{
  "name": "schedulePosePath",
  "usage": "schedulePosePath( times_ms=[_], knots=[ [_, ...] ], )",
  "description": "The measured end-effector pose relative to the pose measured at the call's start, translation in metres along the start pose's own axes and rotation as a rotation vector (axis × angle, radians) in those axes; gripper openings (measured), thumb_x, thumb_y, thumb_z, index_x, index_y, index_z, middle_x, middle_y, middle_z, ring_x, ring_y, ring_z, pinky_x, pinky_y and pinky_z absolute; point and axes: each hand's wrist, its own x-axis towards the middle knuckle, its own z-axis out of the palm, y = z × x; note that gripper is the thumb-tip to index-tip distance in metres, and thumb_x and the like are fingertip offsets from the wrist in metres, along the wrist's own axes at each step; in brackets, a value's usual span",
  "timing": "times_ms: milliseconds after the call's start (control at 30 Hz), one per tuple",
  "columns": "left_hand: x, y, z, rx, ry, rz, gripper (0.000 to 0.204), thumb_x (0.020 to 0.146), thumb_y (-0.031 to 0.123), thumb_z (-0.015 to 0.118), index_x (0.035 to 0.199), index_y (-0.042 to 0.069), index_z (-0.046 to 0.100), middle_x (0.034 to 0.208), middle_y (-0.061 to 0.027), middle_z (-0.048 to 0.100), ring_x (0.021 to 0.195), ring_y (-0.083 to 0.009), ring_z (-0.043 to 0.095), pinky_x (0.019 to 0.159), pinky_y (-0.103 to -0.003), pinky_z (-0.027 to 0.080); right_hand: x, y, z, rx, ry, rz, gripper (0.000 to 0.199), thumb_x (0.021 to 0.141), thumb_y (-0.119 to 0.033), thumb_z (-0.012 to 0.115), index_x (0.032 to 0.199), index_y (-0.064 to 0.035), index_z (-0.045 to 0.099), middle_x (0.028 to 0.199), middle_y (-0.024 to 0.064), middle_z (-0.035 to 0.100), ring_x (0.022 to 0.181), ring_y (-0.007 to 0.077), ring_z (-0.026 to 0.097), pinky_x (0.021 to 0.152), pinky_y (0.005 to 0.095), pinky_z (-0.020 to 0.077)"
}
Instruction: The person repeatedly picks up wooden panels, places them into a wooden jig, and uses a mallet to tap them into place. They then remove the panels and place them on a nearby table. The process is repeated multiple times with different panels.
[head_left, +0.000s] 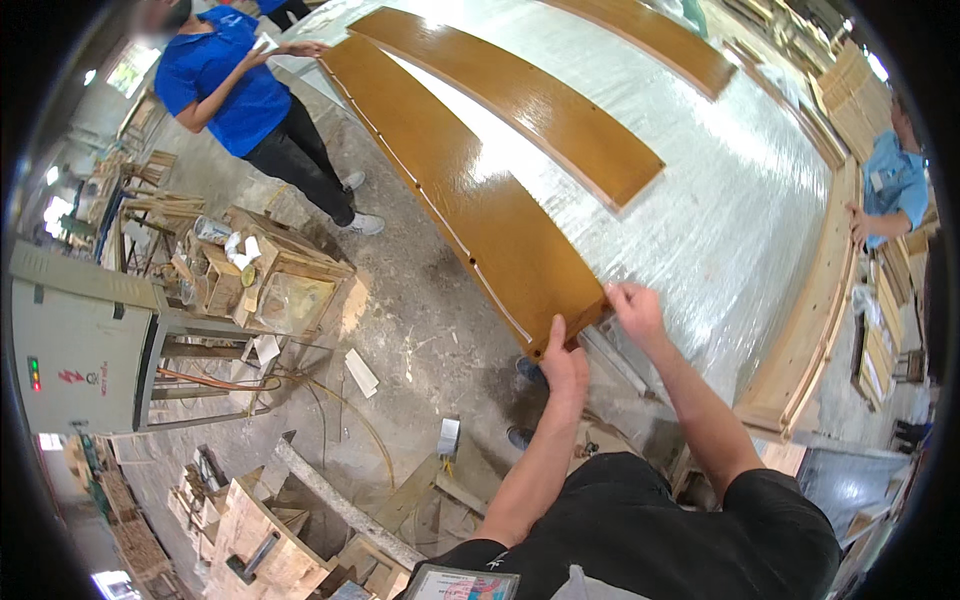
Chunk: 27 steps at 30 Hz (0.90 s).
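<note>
A long, brown, glossy wooden board (500, 235) stretches away from me toward the upper left. Along its left edge runs a thin white bead, with several dark holes beside it. My left hand (566, 368) grips the near end, thumb on top and the other fingers hidden beneath. At the near right corner, my right hand (638, 313) is closed on the same board. A co-worker in a blue shirt (222, 75) has a hand (305, 48) at the far end. A second brown board (530, 100) lies to the right on a film-covered table (740, 190).
Another brown board (660, 45) rests farther back on the table. A wooden rail (808, 330) borders the right side, where a person in light blue (893, 185) stands. To the left are a grey electrical cabinet (85, 345), a cluttered wooden stand (290, 265) and a hammer (255, 560).
</note>
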Motion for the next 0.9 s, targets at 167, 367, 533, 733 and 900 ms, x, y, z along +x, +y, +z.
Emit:
schedulePosePath(
  times_ms=[167,367,533,733,900],
  knots=[
    [-0.008,0.073,-0.014,0.103,0.133,0.038,0.049,0.086,-0.009,0.066,0.131,0.005,0.058,0.122,-0.0072,0.065,0.111,-0.0232,0.064,0.099,-0.039,0.053,0.05,-0.031,0.022,0.784,-0.396,0.449,0.045,0.105,-0.038,0.055,0.106,0.0041,0.071,0.085,0.0113,0.073,0.072,0.0222,0.069,0.069,0.034,0.0565],
    [-0.127,0.218,0.006,0.259,0.255,0.191,0.037,0.077,-0.004,0.065,0.114,0.001,0.066,0.105,-0.0119,0.07,0.103,-0.0277,0.066,0.097,-0.043,0.053,0.184,-0.139,0.188,1.481,-1.029,0.473,0.05,0.111,-0.039,0.04,0.142,-0.0018,0.049,0.128,0.0197,0.061,0.114,0.0271,0.063,0.091,0.0375,0.0566],
    [-0.306,0.295,0.05,0.376,0.364,0.574,0.072,0.063,0.001,0.07,0.134,0.001,0.055,0.125,-0.0129,0.066,0.117,-0.0295,0.063,0.101,-0.042,0.053,0.189,-0.292,0.276,1.496,-0.59,0.338,0.069,0.103,-0.06,0.047,0.143,-0.0047,0.05,0.134,0.014,0.059,0.119,0.0285,0.058,0.095,0.0437,0.0525],
    [-0.583,0.282,-0.106,0.291,0.789,1.035,0.012,0.063,0.006,0.065,0.073,0.003,0.06,0.067,-0.006,0.062,0.056,-0.0178,0.056,0.057,-0.032,0.05,0.103,-0.277,0.216,1.577,-0.958,0.409,0.068,0.105,-0.056,0.04,0.151,-0.005,0.041,0.149,0.0177,0.048,0.132,0.0341,0.05,0.111,0.0528,0.0411],
    [-0.757,0.256,-0.099,0.431,1.086,1.479,0.051,0.066,0.009,0.064,0.115,-0.005,0.064,0.086,-0.0101,0.065,0.077,-0.0208,0.061,0.075,-0.034,0.05,-0.028,-0.274,0.207,1.547,-1.085,0.366,0.052,0.108,-0.036,0.042,0.15,-0.0042,0.043,0.142,0.0132,0.053,0.128,0.032,0.053,0.106,0.0483,0.0474]
  ],
)
